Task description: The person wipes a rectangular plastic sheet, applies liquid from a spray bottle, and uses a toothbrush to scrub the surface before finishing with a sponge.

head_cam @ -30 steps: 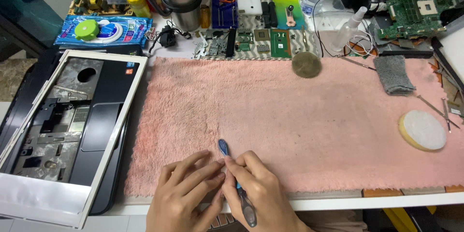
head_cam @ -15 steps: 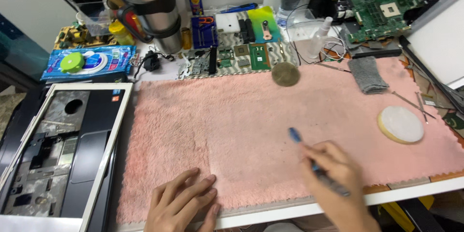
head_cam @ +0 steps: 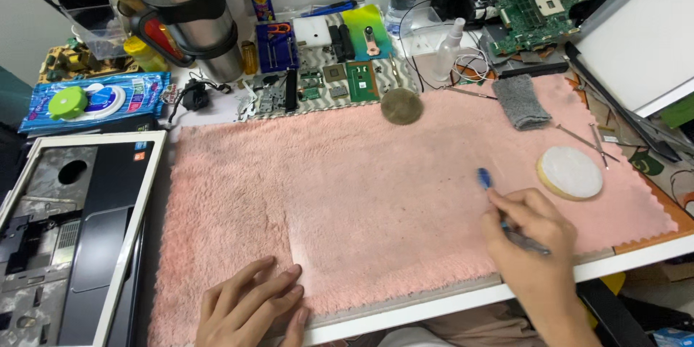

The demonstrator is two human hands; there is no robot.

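Note:
My right hand (head_cam: pixel 531 235) grips a slim screwdriver (head_cam: pixel 486 180) with a blue tip and grey shaft, low over the right part of a pink fluffy towel (head_cam: pixel 376 181). The blue end points up and away from me. A round white pad (head_cam: pixel 570 172) lies just right of that tip. My left hand (head_cam: pixel 253 303) rests flat on the towel's near edge, fingers spread, holding nothing.
A laptop base shell (head_cam: pixel 69 231) lies at the left. Behind the towel stand a steel tumbler (head_cam: pixel 188 14), a wipes pack (head_cam: pixel 94 97), small parts and tools, and a round brown disc (head_cam: pixel 402 106). A grey cloth (head_cam: pixel 522 101), green circuit board (head_cam: pixel 549 0) and tweezers (head_cam: pixel 600 141) sit right.
My hands were together at the towel's near middle on the screwdriver. The right hand has carried the screwdriver off to the right; the left hand stayed low on the towel's edge.

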